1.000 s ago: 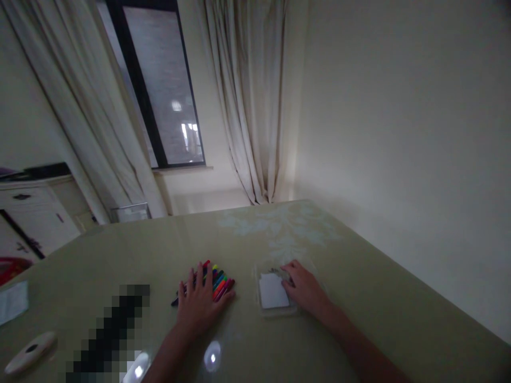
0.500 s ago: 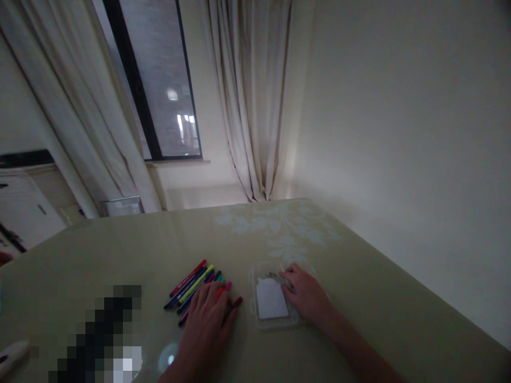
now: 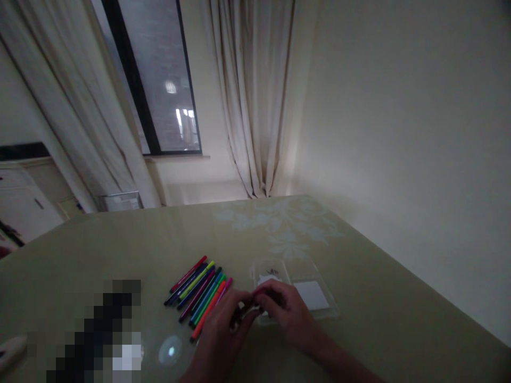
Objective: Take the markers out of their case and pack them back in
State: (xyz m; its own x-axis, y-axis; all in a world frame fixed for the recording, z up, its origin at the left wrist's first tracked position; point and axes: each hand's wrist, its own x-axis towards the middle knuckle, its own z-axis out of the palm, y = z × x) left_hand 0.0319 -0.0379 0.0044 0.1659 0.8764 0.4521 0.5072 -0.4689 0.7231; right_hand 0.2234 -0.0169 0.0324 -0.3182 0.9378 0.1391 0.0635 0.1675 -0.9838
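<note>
Glossy pale-green tabletop (image 3: 339, 340) carries an open clear plastic case (image 3: 315, 298) beside a row of coloured felt-tip pens (image 3: 202, 290). One dark-red pen (image 3: 244, 308), judged light, stiff and smooth, is pinched near its end by right hand (image 3: 289, 314) and left hand (image 3: 221, 324).

pens (image 3: 202, 292): red, dark blue, yellow, purple, teal, green, orange, pink
worktop (image 3: 120, 250): pale green, with a light leaf and flower pattern
case (image 3: 297, 290): clear, with white cards inside
curtains (image 3: 255, 96): cream
window frame (image 3: 131, 80): black
</note>
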